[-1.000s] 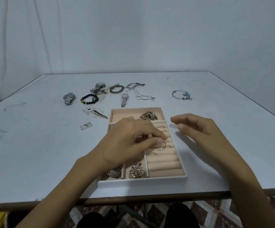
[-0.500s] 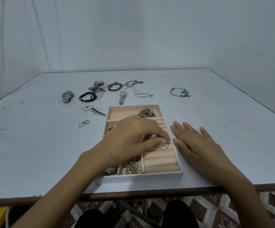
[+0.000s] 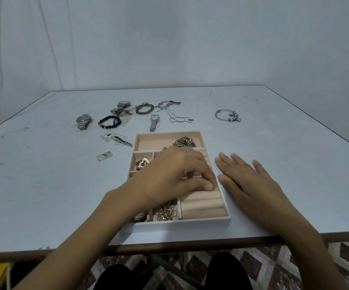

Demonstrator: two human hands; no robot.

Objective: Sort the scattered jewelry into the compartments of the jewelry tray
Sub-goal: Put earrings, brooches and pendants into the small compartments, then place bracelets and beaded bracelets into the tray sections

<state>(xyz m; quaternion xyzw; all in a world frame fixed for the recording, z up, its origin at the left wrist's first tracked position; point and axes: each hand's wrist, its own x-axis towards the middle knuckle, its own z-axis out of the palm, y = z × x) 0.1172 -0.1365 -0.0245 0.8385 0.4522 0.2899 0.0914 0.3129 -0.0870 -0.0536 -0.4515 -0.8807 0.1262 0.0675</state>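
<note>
Wide open right of the right hand's (image 3: 251, 183) fingertips, over bare table (image 3: 295, 164); only a charm bangle (image 3: 225, 116) well ahead. Tight between the hands: tray wall (image 3: 225, 203) just left of the right thumb, left hand's (image 3: 175, 174) pinched fingers just inside it, over ring rolls (image 3: 200, 204). Crowded ahead of the left fingers: chain pile (image 3: 185, 141), then slim watch (image 3: 153, 122) and bead bracelet (image 3: 109, 122) beyond the tray.

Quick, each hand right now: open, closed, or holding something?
Left hand: curled, pinching over the peach ring rolls of the white jewelry tray; anything held is hidden.
Right hand: open, flat on the white table beside the tray.
</note>
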